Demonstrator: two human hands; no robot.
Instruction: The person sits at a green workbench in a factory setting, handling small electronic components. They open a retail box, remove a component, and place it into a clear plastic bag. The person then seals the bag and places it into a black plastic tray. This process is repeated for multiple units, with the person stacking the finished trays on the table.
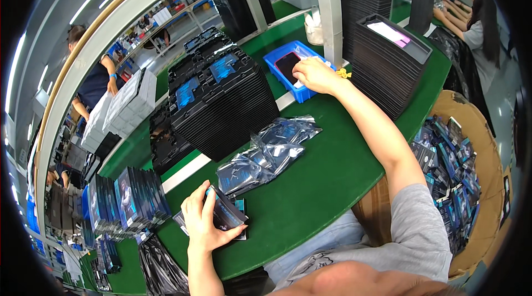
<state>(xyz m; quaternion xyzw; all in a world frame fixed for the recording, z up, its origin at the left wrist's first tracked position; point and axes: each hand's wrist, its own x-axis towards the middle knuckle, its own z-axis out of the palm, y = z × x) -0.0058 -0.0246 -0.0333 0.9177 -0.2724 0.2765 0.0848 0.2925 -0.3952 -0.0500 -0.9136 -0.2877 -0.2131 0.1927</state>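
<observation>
At the near left of the green table, my left hand point(202, 221) is closed around a thin dark printed box point(226, 214), thumb on its near edge and fingers along its far side. Another flat dark piece shows partly beneath it. My right hand point(316, 75) reaches over a blue plastic bin point(303, 94) at the far middle, fingers bent together. Whatever they grip is hidden; something white shows beside the fingertips. A phone in a red-edged case point(287, 66) lies in the bin, right by those fingers. Between my hands lie several clear-wrapped dark packages point(260, 157).
Tall stacks of black trays point(224, 110) stand behind the packages, with more black trays point(388, 63) at the right. Stacked dark boxes point(130, 199) sit at the left. A large carton point(490, 185) full of boxes stands at my right. Other people work farther off.
</observation>
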